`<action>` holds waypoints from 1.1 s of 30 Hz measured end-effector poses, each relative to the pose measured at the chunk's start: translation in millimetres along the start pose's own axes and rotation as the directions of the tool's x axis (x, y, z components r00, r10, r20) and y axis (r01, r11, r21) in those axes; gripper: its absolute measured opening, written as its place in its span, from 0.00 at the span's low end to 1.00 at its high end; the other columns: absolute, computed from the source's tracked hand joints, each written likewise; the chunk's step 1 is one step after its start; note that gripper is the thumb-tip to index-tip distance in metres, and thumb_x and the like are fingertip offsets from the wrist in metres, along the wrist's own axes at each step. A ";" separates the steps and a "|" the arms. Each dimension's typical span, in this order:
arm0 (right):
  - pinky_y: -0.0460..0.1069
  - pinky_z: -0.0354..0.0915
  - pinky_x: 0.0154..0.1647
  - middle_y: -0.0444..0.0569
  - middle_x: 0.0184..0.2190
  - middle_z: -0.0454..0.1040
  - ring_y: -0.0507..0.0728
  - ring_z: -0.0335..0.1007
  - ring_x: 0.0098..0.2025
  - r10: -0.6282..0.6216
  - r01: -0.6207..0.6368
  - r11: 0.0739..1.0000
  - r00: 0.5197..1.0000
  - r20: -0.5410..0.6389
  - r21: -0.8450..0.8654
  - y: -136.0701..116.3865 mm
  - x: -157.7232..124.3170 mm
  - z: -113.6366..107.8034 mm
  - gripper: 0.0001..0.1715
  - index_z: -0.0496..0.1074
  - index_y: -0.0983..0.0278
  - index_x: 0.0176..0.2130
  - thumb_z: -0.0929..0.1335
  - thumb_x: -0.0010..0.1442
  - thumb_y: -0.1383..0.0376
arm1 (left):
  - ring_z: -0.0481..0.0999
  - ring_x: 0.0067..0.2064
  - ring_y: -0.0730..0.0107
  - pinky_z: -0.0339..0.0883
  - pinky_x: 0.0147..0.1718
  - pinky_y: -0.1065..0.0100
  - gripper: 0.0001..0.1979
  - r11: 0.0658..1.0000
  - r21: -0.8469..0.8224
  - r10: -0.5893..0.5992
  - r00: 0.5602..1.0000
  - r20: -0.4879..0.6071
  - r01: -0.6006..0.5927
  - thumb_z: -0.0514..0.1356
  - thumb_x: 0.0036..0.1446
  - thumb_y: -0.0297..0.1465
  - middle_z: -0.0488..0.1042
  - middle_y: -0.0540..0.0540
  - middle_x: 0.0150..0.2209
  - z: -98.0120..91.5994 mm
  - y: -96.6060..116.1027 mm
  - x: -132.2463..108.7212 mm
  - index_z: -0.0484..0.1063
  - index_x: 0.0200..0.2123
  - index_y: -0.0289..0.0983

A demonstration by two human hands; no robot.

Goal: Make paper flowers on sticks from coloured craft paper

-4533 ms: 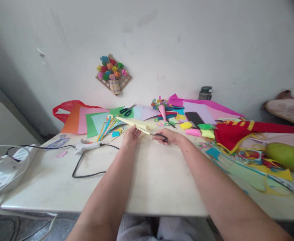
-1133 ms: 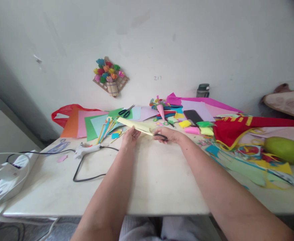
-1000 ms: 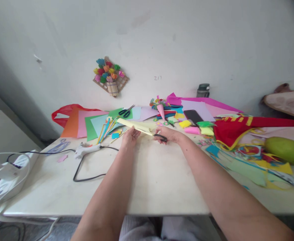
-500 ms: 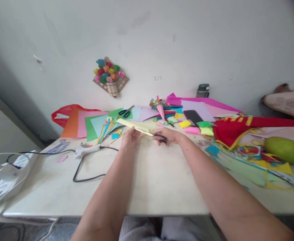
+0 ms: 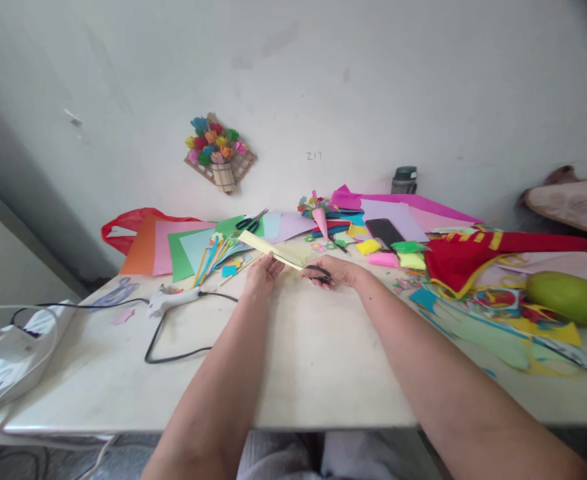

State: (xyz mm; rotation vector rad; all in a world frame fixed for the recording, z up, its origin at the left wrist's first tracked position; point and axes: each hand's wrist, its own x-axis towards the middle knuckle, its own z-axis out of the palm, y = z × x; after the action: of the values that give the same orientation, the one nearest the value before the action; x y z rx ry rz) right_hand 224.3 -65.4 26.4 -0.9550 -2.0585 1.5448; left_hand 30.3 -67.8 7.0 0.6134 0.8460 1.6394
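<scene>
Pinched narrow, the left grip [image 5: 264,272] has pale yellow paper [image 5: 289,253] at its fingertips, and from my distant seat I see the right grip [image 5: 334,272] curled around the black handles of scissors [image 5: 318,271]. Widest in my view is the white table [image 5: 313,380], spreading under everything I describe. Over it reach the left forearm [image 5: 223,373] and the right forearm [image 5: 423,360], both coming from the near edge and slanting inward, so that the two hands meet near the middle, close together but apart. My left wrist is bent little, with thumb and fingers pointing away and to the right; my right hand is turned in toward the left one. Behind them, an orange sheet [image 5: 139,247] and other coloured ones overlap along the far left. The yellow paper slants between the hands: one end extends beyond the left fingers toward the far left, the other comes to the scissors just beside the right fingers. I cannot make out the blades clearly. Smaller again, a white glue gun [image 5: 171,300] lies left of the left forearm, a dark phone [image 5: 384,233] rests beyond the right hand, and a little blue square [image 5: 229,271] sits near the left hand.
</scene>
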 end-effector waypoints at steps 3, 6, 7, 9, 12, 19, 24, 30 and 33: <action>0.39 0.43 0.08 0.39 0.15 0.64 0.43 0.55 0.12 -0.002 0.002 1.000 1.000 -0.021 0.006 -3.0 -1.5 1.6 0.16 0.68 0.69 0.30 0.67 0.51 0.57 | 0.75 0.28 0.72 0.70 0.36 0.67 0.02 1.000 -0.008 -0.002 1.000 -0.006 0.001 0.57 0.50 0.22 0.75 0.46 0.26 0.4 0.5 -0.4 0.70 0.28 0.32; 0.39 0.46 0.09 0.38 0.14 0.62 0.43 0.53 0.11 0.011 -0.010 1.000 0.999 -0.045 0.024 -5.5 -2.1 3.1 0.14 0.68 0.69 0.29 0.67 0.51 0.59 | 0.75 0.27 0.72 0.70 0.35 0.68 0.02 1.000 -0.016 -0.008 1.000 -0.026 0.008 0.57 0.50 0.22 0.74 0.47 0.25 1.8 1.3 -1.6 0.69 0.28 0.32; 0.39 0.47 0.09 0.38 0.13 0.62 0.43 0.52 0.11 0.014 -0.013 0.999 0.999 -0.048 0.031 -5.9 -1.9 3.5 0.13 0.68 0.69 0.28 0.67 0.52 0.60 | 0.75 0.27 0.72 0.70 0.34 0.68 0.02 1.000 -0.018 -0.009 0.999 -0.033 0.008 0.57 0.50 0.22 0.74 0.46 0.25 2.5 1.5 -2.0 0.69 0.28 0.32; 0.39 0.47 0.09 0.38 0.13 0.62 0.43 0.52 0.11 0.015 -0.013 0.999 0.999 -0.046 0.038 -6.3 -1.3 3.9 0.12 0.68 0.69 0.29 0.66 0.52 0.61 | 0.75 0.26 0.72 0.70 0.34 0.67 0.02 1.000 -0.024 -0.010 0.999 -0.047 0.009 0.57 0.50 0.22 0.74 0.46 0.25 3.7 2.0 -2.8 0.69 0.28 0.32; 0.39 0.47 0.09 0.38 0.13 0.62 0.43 0.52 0.11 0.004 -0.003 0.999 0.999 -0.035 0.034 -6.3 -1.0 3.9 0.13 0.68 0.69 0.28 0.67 0.52 0.60 | 0.75 0.26 0.72 0.70 0.34 0.67 0.01 0.999 -0.038 -0.025 0.997 -0.068 0.023 0.58 0.50 0.23 0.74 0.46 0.25 4.0 3.2 -2.5 0.69 0.28 0.32; 0.39 0.47 0.10 0.38 0.13 0.62 0.43 0.52 0.11 0.024 -0.023 0.999 0.999 -0.032 0.040 -8.3 -4.7 4.4 0.14 0.67 0.69 0.27 0.67 0.51 0.59 | 0.75 0.26 0.72 0.71 0.33 0.68 0.01 0.999 -0.045 -0.011 0.996 -0.083 0.007 0.57 0.51 0.23 0.74 0.47 0.24 0.1 6.5 0.3 0.68 0.29 0.33; 0.39 0.46 0.09 0.39 0.13 0.63 0.43 0.53 0.11 0.025 -0.024 0.999 1.000 -0.013 0.042 -8.9 -5.3 4.5 0.14 0.67 0.68 0.29 0.66 0.52 0.58 | 0.75 0.26 0.72 0.71 0.31 0.69 0.01 0.999 -0.032 -0.004 0.998 -0.063 0.002 0.57 0.51 0.23 0.74 0.46 0.24 0.4 5.1 -0.9 0.68 0.29 0.32; 0.40 0.45 0.08 0.39 0.14 0.64 0.44 0.55 0.12 0.064 -0.065 0.996 0.998 0.022 0.062 -4.4 -1.0 3.3 0.17 0.68 0.68 0.35 0.66 0.53 0.56 | 0.75 0.27 0.71 0.71 0.32 0.69 0.00 1.000 -0.024 -0.003 0.999 -0.037 0.003 0.58 0.50 0.23 0.74 0.46 0.24 -1.1 3.6 0.2 0.68 0.29 0.32; 0.39 0.46 0.08 0.40 0.15 0.65 0.45 0.57 0.12 0.055 -0.059 0.996 0.998 0.043 0.074 0.1 2.1 2.6 0.18 0.68 0.68 0.36 0.66 0.53 0.56 | 0.76 0.27 0.71 0.71 0.32 0.68 0.01 1.000 -0.028 -0.011 0.999 -0.046 0.010 0.58 0.50 0.23 0.74 0.46 0.25 -1.8 4.1 0.5 0.68 0.29 0.32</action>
State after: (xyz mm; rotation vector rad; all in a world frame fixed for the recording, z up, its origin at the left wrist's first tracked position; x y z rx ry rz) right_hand 221.1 -65.6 25.3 -0.9698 -2.0010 1.6718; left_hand 26.4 -68.1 9.2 0.5527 0.8573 1.6583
